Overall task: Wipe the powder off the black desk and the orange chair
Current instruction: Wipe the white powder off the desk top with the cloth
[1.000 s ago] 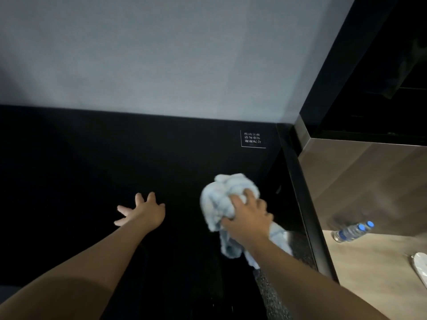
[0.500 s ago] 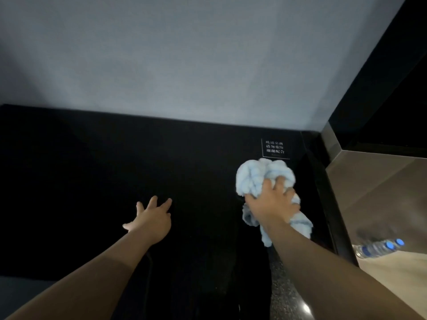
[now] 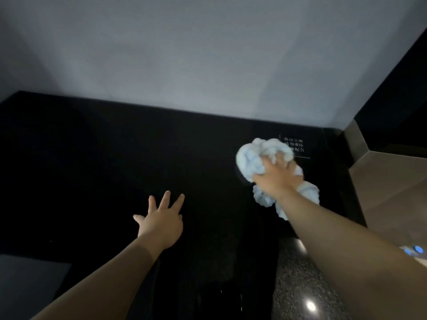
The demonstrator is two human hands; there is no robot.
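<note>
The black desk (image 3: pixel 92 172) fills the middle of the view, glossy and dark. My right hand (image 3: pixel 278 179) grips a bunched light-blue cloth (image 3: pixel 253 159) and presses it on the desk near the far right corner, partly over a small white-lettered label (image 3: pixel 298 147). My left hand (image 3: pixel 161 221) lies flat on the desk with fingers spread, well left of the cloth. No powder shows on the dark surface. The orange chair is out of view.
A pale grey wall (image 3: pixel 184 54) rises behind the desk. A brown wooden panel (image 3: pixel 392 181) stands to the right of the desk's edge. Speckled floor (image 3: pixel 300 294) shows at bottom right, and a bottle's blue caps (image 3: pixel 414 249) peek past my right arm.
My right hand has pushed the cloth away from me toward the far right corner, reaching the label. My left hand has stayed flat on the desk. The view has shifted left.
</note>
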